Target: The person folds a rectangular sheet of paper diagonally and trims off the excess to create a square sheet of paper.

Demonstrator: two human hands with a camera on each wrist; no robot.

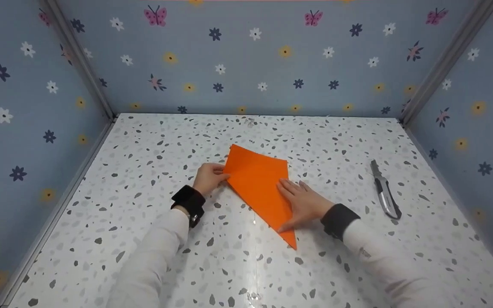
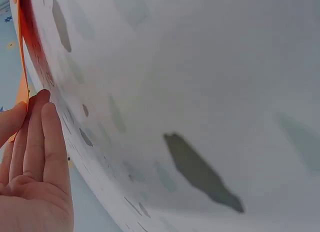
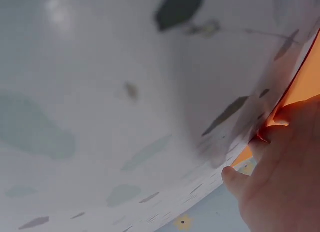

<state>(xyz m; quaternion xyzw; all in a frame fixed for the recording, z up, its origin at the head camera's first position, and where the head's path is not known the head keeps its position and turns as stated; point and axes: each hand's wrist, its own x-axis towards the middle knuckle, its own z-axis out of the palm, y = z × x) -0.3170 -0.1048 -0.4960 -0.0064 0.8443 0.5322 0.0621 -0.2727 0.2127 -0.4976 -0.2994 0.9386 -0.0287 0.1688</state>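
Note:
A folded sheet of orange paper (image 1: 257,179) lies on the speckled table, narrowing to a point towards the front. At its left corner my left hand (image 1: 210,177) pinches the edge between thumb and fingers; the left wrist view shows the thumb above the paper (image 2: 23,94) and the fingers (image 2: 35,147) beneath. My right hand (image 1: 304,203) rests on the paper's right side with its fingers spread, the thumb lying near the lower tip. In the right wrist view that hand (image 3: 285,167) touches the orange sheet from the side.
A utility knife (image 1: 385,190) with a grey and black handle lies on the right of the white speckled table (image 1: 144,141). Blue walls (image 1: 263,55) with flowers and butterflies enclose the table at the back and both sides.

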